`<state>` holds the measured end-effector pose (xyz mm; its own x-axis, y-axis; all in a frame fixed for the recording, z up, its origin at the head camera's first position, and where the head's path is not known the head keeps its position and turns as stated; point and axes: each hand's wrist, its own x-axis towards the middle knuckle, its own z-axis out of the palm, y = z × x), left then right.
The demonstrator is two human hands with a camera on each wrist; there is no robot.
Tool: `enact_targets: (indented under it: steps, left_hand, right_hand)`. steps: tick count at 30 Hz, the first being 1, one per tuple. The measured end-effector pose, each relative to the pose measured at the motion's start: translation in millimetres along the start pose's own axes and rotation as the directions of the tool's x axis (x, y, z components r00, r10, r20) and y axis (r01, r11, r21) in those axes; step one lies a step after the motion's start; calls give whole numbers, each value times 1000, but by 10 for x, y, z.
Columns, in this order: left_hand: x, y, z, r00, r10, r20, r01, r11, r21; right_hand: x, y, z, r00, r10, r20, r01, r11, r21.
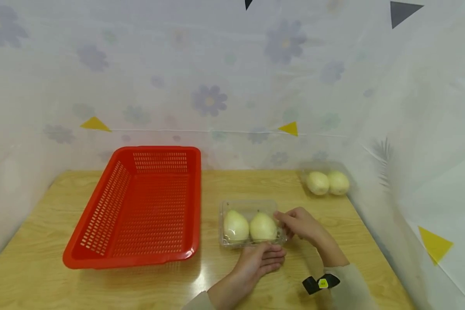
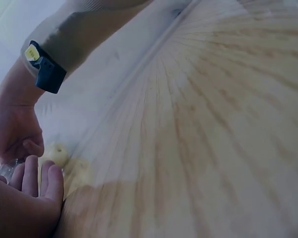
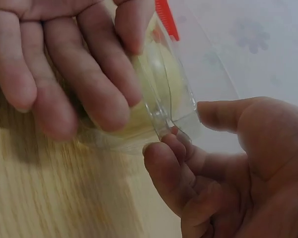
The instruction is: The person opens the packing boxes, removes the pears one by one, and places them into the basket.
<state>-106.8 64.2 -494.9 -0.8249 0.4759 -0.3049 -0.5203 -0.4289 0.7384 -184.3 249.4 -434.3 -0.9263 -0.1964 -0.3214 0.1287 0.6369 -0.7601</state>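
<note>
A clear plastic clamshell box with two pale yellow-green pears inside sits on the table in front of me in the head view. My left hand lies along its near side, fingers straight and pointing right. At the box's right end, my right hand pinches the edge. The right wrist view shows that hand's thumb on the lid edge and its curled fingers below at the corner. Left-hand fingers overlap the box in that view. Little of the box shows past the hands in the left wrist view.
A red slotted plastic basket stands left of the box, with bare basket floor showing. At the far right corner of the wooden table is another clear box holding two pears. A floral sheet hangs behind the table.
</note>
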Motion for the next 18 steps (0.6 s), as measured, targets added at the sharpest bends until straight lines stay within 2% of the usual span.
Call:
enact_targets:
  steps: [4,10,18]
  left_hand:
    - [-4,-9,-9,1000,0,4,0,1000,9]
    - [0,-28,-8,1000,2,-4,-2,1000,18]
    - [8,-29,3,999,31,-9,-31,999,30]
  right_hand:
    - [36,-38,-32,999,17,32,-14,997,-71]
    - [54,-48,-49,998,11,69,-6,997,-72]
    - [66,-102,-19,1000,28,13,-27,994,-107]
